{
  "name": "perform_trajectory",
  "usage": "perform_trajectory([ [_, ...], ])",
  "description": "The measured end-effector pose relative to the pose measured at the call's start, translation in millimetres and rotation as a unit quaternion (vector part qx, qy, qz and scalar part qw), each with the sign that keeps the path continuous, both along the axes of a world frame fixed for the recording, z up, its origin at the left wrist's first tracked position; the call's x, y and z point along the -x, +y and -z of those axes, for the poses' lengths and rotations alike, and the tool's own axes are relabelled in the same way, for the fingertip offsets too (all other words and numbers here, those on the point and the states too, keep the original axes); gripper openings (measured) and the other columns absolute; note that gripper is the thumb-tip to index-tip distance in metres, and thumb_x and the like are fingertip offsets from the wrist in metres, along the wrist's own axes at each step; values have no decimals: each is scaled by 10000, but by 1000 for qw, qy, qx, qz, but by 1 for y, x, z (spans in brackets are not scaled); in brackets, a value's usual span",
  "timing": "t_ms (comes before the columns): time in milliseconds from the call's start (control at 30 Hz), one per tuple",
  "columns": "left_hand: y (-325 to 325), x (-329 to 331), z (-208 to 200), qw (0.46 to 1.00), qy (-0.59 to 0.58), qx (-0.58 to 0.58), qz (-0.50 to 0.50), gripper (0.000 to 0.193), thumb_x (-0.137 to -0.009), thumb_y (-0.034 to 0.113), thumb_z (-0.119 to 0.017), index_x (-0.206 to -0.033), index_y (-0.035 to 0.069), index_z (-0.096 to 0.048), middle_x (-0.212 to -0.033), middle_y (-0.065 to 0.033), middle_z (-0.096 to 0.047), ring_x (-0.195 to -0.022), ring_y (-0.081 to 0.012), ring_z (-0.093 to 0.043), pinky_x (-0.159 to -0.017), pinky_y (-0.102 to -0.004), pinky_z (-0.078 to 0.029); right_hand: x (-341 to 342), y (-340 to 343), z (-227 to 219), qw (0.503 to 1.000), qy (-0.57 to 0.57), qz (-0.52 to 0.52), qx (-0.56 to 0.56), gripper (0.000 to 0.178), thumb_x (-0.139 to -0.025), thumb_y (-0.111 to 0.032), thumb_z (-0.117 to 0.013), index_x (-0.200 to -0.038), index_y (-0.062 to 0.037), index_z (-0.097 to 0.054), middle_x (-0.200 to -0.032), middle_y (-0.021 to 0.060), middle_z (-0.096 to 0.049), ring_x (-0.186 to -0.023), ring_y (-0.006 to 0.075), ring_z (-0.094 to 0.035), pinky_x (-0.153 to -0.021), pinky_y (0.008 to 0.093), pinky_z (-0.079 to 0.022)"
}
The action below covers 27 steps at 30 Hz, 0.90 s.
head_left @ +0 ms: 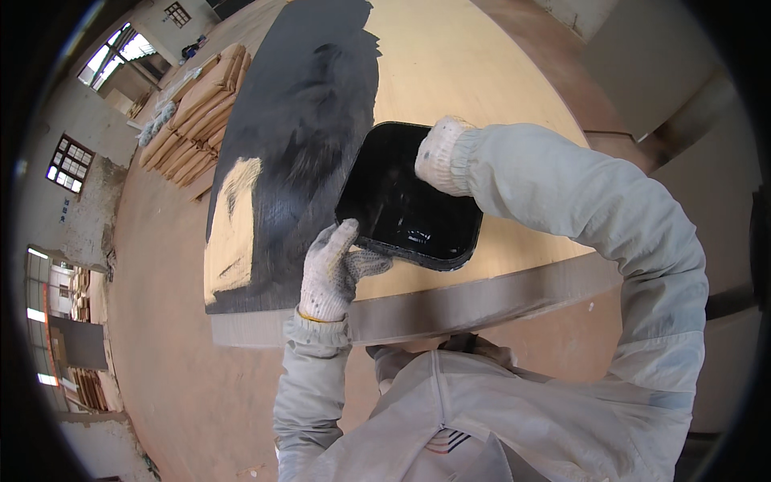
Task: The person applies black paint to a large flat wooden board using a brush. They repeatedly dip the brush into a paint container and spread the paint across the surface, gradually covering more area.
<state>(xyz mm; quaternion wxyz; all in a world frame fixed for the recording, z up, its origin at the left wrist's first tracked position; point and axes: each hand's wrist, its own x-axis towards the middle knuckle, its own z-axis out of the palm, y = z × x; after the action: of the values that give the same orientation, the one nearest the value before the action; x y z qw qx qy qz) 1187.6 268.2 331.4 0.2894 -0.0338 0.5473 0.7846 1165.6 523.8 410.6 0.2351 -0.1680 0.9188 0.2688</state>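
A black rectangular tray with rounded corners is held over a large pale wooden panel. Shiny black liquid, apparently paint, lies inside it. My left hand, in a stained white knit glove, grips the tray's near left corner, thumb on the rim. Over the tray's far right part, my right hand is closed in a similar glove; whatever its fingers hold is hidden beneath it. Black paint covers the panel's left side with a ragged edge. One pale unpainted patch shows near the left corner.
Stacked brown flat packages stand on the floor beyond the panel's left edge. The panel's thick near edge runs close in front of my body. Grey board-like surfaces stand at the right. Windows line the left wall.
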Motion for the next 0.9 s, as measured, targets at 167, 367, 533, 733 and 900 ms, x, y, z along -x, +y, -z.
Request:
perform_trajectory([
  [167,39,1,-8,999,-16,-37,4,192,-1083,198,-625,-1076,13,-677,-946,-154,-769,-828,-264,-789,-755,-352,-658,-3,36,-14,998,56,-16,-11,227,-812,-92,-751,-1020,-110,-840,-988,113,-818,-941,310,-799,-776,424,-645],
  [367,90,16,-9,997,-4,-74,20,202,-1073,208,-648,-1110,13,-685,-969,-157,-757,-852,-270,-784,-782,-376,-667,-4,91,-35,989,137,30,39,321,-847,-75,-711,-1125,-203,-806,-1012,122,-781,-1020,328,-766,-852,457,-607],
  [533,146,49,15,990,39,-112,73,383,-1076,260,-657,-1210,-98,-675,-1123,-200,-757,-906,-298,-778,-802,-400,-669,-31,143,-31,954,261,49,138,285,-897,-81,-654,-1107,-183,-817,-1049,125,-792,-1021,332,-771,-900,455,-606],
  [733,206,72,33,990,79,-105,59,400,-1072,305,-652,-1191,-70,-720,-1103,-143,-767,-952,-236,-733,-862,-369,-594,-40,177,-23,911,350,128,174,271,-933,-112,-629,-1122,-193,-805,-1089,130,-766,-1073,341,-749,-912,479,-591],
  [900,253,80,32,991,67,-111,17,383,-1034,265,-705,-1175,-91,-714,-1068,-143,-765,-900,-241,-740,-828,-382,-613,-42,203,-16,895,378,152,180,309,-939,-74,-604,-1163,-206,-771,-1089,134,-732,-1061,358,-720,-914,475,-563],
])
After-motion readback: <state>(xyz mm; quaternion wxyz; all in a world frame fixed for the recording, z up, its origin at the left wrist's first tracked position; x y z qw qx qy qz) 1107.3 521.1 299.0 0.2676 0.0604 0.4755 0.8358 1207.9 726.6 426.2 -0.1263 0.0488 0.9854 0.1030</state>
